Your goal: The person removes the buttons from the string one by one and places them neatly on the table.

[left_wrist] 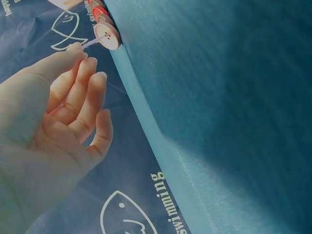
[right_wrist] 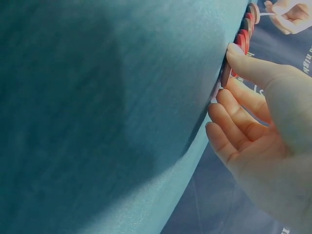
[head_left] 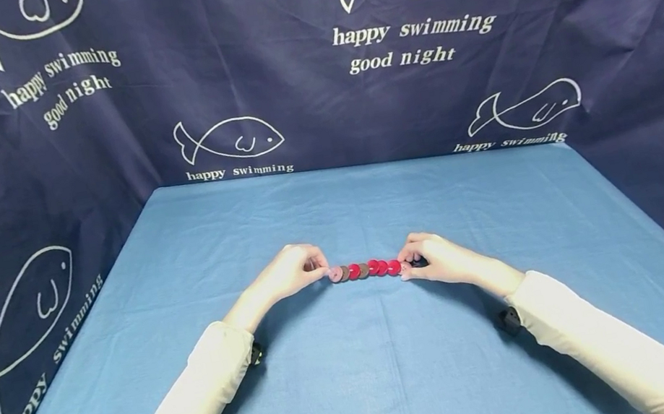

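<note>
I see my left hand pinching a thread's end, my right hand pinching the button string; the far thread end is hidden.

Even, soft overhead light in the head view, faint shadows under both forearms, wrist views dimmer — broad dark shadow patches on the cloth, close fingers slightly blurred, edges bowed

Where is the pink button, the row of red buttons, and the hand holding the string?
pink button (left_wrist: pixel 107 36), left wrist view, its face.
red buttons (head_left: pixel 372 268), head view, mid-row.
left hand (head_left: pixel 290 271), head view, its back.
</note>
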Tool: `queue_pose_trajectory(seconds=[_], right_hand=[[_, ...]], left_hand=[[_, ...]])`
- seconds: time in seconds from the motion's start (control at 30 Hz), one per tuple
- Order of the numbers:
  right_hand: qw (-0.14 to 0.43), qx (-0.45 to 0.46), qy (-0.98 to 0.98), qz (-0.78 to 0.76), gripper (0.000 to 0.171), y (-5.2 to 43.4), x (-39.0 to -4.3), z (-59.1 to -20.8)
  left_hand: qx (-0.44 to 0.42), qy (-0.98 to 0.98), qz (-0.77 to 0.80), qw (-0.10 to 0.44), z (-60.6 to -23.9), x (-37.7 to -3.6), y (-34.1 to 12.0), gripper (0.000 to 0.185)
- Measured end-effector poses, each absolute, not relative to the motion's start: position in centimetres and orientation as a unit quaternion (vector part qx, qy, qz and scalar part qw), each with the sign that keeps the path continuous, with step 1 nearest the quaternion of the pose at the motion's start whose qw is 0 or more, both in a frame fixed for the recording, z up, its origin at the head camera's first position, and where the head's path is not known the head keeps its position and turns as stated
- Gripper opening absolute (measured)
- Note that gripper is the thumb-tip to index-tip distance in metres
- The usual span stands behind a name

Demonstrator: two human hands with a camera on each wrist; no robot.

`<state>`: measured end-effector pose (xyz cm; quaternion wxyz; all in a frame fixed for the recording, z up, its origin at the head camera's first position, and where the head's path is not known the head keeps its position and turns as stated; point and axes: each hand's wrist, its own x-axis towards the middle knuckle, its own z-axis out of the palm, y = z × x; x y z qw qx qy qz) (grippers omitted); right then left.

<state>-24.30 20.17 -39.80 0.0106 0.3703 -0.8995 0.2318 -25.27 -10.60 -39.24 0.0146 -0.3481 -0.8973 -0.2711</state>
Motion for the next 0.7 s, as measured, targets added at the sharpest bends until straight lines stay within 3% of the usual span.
queue_pose_trajectory(seconds=[0.7], right_hand=[[0.027,0.378,-0.897,0.225,0.018,20.27,-24.37,-39.77]], left_hand=[[-0.331,-0.897,-0.293,0.005,-39.47,-25.45,-10.85,0.006]])
